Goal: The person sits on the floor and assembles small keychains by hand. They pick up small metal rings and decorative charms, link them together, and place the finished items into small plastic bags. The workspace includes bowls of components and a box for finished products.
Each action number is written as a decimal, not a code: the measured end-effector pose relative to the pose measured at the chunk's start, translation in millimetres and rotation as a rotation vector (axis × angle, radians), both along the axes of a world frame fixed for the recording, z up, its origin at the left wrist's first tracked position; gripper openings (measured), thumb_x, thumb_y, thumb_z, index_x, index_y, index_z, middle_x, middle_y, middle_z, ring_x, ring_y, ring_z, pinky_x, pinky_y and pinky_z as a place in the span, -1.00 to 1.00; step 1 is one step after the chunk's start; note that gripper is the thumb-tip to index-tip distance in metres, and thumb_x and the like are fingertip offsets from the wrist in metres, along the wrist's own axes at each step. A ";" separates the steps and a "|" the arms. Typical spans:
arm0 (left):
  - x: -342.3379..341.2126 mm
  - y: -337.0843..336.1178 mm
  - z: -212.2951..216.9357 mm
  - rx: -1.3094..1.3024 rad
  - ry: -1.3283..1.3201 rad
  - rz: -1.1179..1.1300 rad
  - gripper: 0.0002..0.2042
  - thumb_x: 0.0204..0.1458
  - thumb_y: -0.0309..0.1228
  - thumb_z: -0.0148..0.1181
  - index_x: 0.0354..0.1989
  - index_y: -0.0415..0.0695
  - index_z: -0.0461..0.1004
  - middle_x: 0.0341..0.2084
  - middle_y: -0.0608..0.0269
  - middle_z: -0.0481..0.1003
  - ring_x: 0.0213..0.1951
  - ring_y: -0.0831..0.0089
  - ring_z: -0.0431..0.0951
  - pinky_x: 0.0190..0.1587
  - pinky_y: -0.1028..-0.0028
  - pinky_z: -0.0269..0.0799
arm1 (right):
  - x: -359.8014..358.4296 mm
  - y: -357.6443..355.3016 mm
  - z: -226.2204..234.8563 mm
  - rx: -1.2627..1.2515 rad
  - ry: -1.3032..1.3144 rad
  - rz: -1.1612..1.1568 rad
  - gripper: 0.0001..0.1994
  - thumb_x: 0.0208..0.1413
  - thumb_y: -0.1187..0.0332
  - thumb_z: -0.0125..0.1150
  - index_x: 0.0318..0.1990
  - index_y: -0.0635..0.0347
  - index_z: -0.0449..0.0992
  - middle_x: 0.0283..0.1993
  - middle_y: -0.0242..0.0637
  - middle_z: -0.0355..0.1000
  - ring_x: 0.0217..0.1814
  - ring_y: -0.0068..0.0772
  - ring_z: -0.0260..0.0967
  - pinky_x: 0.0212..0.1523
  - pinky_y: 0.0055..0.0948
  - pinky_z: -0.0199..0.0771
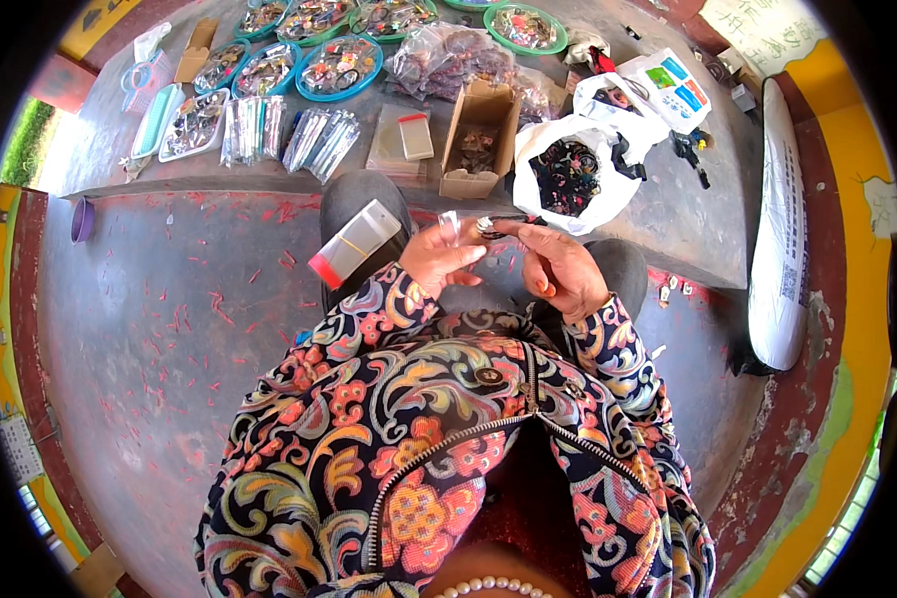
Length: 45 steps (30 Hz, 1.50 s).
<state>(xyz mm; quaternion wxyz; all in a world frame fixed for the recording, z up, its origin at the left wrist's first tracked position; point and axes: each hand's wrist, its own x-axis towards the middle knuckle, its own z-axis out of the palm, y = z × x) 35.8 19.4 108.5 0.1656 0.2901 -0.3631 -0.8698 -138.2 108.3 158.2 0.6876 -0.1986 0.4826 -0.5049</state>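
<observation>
Both my hands meet over my lap. In my left hand (437, 259), fingers closed, is a small clear plastic bag (449, 227) standing up between the fingers. Beside its fingertips is a dark hair tie (516, 220) with a white ornament (484, 226). The fingers of my right hand (565, 267) pinch the other end of that tie. Its exact kind is partly hidden by the fingers. On my left thigh lies a stack of clear bags (367, 237) with a red edge and a yellowish band around it.
On the raised grey slab (409, 189) ahead stand an open cardboard box (467, 182), a white bag (601, 211) of dark hair ties, wrapped bundles (321, 143) and several baskets, including a blue one (340, 95). A long white package (779, 229) leans at right. Red scraps litter the floor.
</observation>
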 end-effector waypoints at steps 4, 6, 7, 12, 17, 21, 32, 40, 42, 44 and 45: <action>7.3 -18.6 -10.4 -0.342 -0.099 -0.058 -0.61 -0.07 -0.47 0.11 -0.02 -0.23 0.27 -0.21 0.25 0.41 -0.32 0.56 0.44 -0.54 0.65 0.42 | -1.9 0.5 4.0 0.021 0.242 0.037 -0.70 0.11 0.31 -0.15 -0.16 0.34 0.41 -0.84 -0.49 0.11 -0.85 -0.70 -0.04 -0.80 -0.71 -0.05; 8.7 -21.7 -7.4 -0.468 -0.160 -0.147 -0.64 -0.03 -0.46 0.05 -0.02 -0.23 0.27 -0.21 0.28 0.42 -0.39 0.64 0.42 -0.56 0.68 0.38 | -4.9 -1.6 -2.4 0.036 0.317 0.096 -0.71 0.11 0.30 -0.13 -0.19 0.33 0.43 -0.84 -0.47 0.13 -0.86 -0.70 -0.01 -0.82 -0.71 -0.04; 6.8 -21.2 -10.2 -0.463 -0.197 -0.180 -0.66 -0.02 -0.47 0.03 -0.02 -0.22 0.28 -0.20 0.26 0.42 -0.42 0.64 0.43 -0.58 0.68 0.36 | -4.2 -1.1 -2.2 0.045 0.348 0.125 -0.71 0.11 0.31 -0.14 -0.18 0.32 0.43 -0.83 -0.45 0.16 -0.86 -0.70 0.01 -0.83 -0.71 -0.03; -3.6 -15.1 -3.0 -0.390 -0.281 -0.357 -0.71 -0.03 -0.56 -0.02 -0.08 -0.20 0.34 -0.27 0.27 0.43 -0.36 0.59 0.44 -0.49 0.63 0.43 | 0.1 -3.5 -0.4 0.055 0.464 0.243 -0.73 0.10 0.33 -0.14 -0.19 0.29 0.43 -0.83 -0.41 0.22 -0.87 -0.70 0.07 -0.85 -0.72 0.01; -2.9 -5.0 -20.0 -0.347 -0.168 -0.351 -0.77 0.00 -0.54 -0.03 -0.13 -0.26 0.35 -0.32 0.26 0.45 -0.26 0.53 0.44 -0.26 0.55 0.45 | -4.8 -4.9 3.9 0.059 0.576 0.383 -0.75 0.05 0.35 -0.08 -0.20 0.28 0.44 -0.82 -0.41 0.24 -0.87 -0.70 0.08 -0.85 -0.69 0.04; -1.7 -3.5 -21.2 -0.427 -0.120 -0.390 -0.78 0.02 -0.51 -0.02 -0.15 -0.27 0.36 -0.34 0.25 0.45 -0.26 0.54 0.45 -0.24 0.54 0.44 | -4.1 -5.0 12.6 0.062 0.579 0.441 -0.75 -0.03 0.39 -0.02 -0.21 0.29 0.46 -0.80 -0.40 0.24 -0.86 -0.69 0.08 -0.84 -0.68 0.04; -3.7 2.5 -8.7 -0.465 -0.155 -0.402 -0.73 -0.03 -0.55 -0.01 -0.09 -0.25 0.34 -0.36 0.26 0.46 -0.35 0.56 0.46 -0.52 0.59 0.47 | -0.3 -6.0 11.9 0.069 0.555 0.598 -0.72 -0.06 0.46 -0.06 -0.16 0.29 0.44 -0.80 -0.50 0.20 -0.85 -0.74 0.08 -0.82 -0.70 0.00; -5.8 5.5 -19.6 -0.315 -0.093 -0.319 -0.72 -0.02 -0.59 -0.03 -0.08 -0.28 0.33 -0.28 0.20 0.43 -0.26 0.51 0.45 -0.24 0.54 0.45 | 0.6 -6.8 14.5 0.040 0.525 0.606 -0.70 -0.05 0.46 -0.09 -0.12 0.27 0.41 -0.81 -0.47 0.22 -0.85 -0.73 0.12 -0.82 -0.71 0.04; -3.1 1.4 -23.4 -0.312 -0.112 -0.309 -0.72 -0.02 -0.58 -0.02 -0.08 -0.29 0.33 -0.27 0.21 0.43 -0.23 0.51 0.44 -0.21 0.54 0.43 | -0.7 -6.8 22.2 0.054 0.581 0.577 -0.70 -0.04 0.45 -0.08 -0.11 0.26 0.40 -0.80 -0.46 0.23 -0.84 -0.72 0.13 -0.81 -0.72 0.05; -1.3 -2.8 -24.9 -0.290 -0.122 -0.294 -0.73 -0.02 -0.58 -0.02 -0.09 -0.29 0.33 -0.26 0.22 0.42 -0.22 0.51 0.43 -0.19 0.53 0.43 | -7.1 -3.4 24.7 0.044 0.587 0.499 -0.69 -0.03 0.43 -0.08 -0.10 0.28 0.39 -0.78 -0.42 0.27 -0.81 -0.70 0.16 -0.79 -0.71 0.11; -1.2 -4.8 -25.3 -0.269 -0.123 -0.284 -0.73 -0.01 -0.57 -0.01 -0.09 -0.29 0.34 -0.26 0.22 0.42 -0.22 0.51 0.43 -0.20 0.52 0.43 | -10.9 -1.4 25.3 0.040 0.591 0.457 -0.69 -0.03 0.42 -0.08 -0.10 0.29 0.39 -0.77 -0.41 0.28 -0.80 -0.69 0.18 -0.77 -0.70 0.14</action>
